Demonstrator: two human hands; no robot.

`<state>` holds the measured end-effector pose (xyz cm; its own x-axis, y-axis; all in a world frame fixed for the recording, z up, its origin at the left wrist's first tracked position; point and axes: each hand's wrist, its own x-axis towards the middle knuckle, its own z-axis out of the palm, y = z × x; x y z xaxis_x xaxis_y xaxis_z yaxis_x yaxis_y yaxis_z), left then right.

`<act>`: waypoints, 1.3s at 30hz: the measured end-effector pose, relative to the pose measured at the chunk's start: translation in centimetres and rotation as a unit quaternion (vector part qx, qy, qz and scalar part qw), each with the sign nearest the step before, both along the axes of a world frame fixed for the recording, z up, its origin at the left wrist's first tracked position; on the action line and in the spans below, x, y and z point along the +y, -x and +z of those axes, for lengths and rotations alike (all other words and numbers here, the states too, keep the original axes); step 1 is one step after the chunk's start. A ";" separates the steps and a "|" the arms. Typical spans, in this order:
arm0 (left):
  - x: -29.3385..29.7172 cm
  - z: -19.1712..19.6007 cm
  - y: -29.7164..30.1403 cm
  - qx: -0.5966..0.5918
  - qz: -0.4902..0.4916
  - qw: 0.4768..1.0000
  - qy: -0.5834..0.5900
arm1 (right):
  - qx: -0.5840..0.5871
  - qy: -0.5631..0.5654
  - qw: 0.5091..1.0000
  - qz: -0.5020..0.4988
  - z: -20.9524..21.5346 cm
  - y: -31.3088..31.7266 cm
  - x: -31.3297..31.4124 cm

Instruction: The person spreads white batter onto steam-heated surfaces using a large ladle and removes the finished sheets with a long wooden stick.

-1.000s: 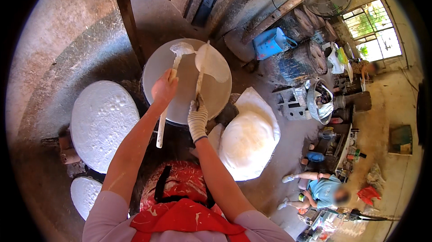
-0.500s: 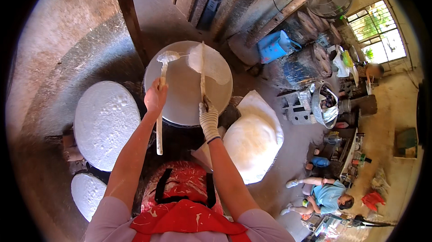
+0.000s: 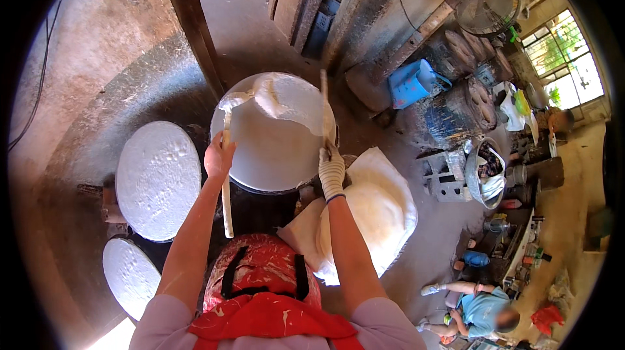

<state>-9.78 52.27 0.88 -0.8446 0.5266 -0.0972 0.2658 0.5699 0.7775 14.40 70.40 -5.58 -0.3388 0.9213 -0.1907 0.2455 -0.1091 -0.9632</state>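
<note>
Head view: left hand (image 3: pixel 220 158) grips the ladle (image 3: pixel 227 210)!
Ladle axis: lengthwise away from the person, scoop end over the pan (image 3: pixel 260 190).
Right hand (image 3: pixel 331 169): gloved, gripping the stick (image 3: pixel 325 106), tip forward.

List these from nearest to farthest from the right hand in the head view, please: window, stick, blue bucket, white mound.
1. Stick: in the grip of the right hand.
2. White mound: lower right of the hand.
3. Blue bucket: upper right.
4. Window: far upper right.
</note>
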 end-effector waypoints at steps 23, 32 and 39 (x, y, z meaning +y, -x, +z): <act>-5.8 -0.3 -2.4 -0.258 0.150 0.940 -0.163 | -0.103 -0.182 0.924 0.321 3.5 1.8 -2.3; -7.6 1.1 -3.6 -0.314 0.193 0.907 -0.205 | -0.065 -0.122 0.920 0.367 3.9 1.8 1.2; -10.2 2.1 -4.1 -0.311 0.198 0.898 -0.242 | -0.115 -0.138 0.932 0.315 6.6 1.0 4.5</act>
<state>-5.71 42.07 2.97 -0.8366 0.3045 -0.4553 -0.4541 0.0795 0.8874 13.37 74.86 1.06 -0.8078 0.5790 -0.1106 0.3811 0.3699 -0.8473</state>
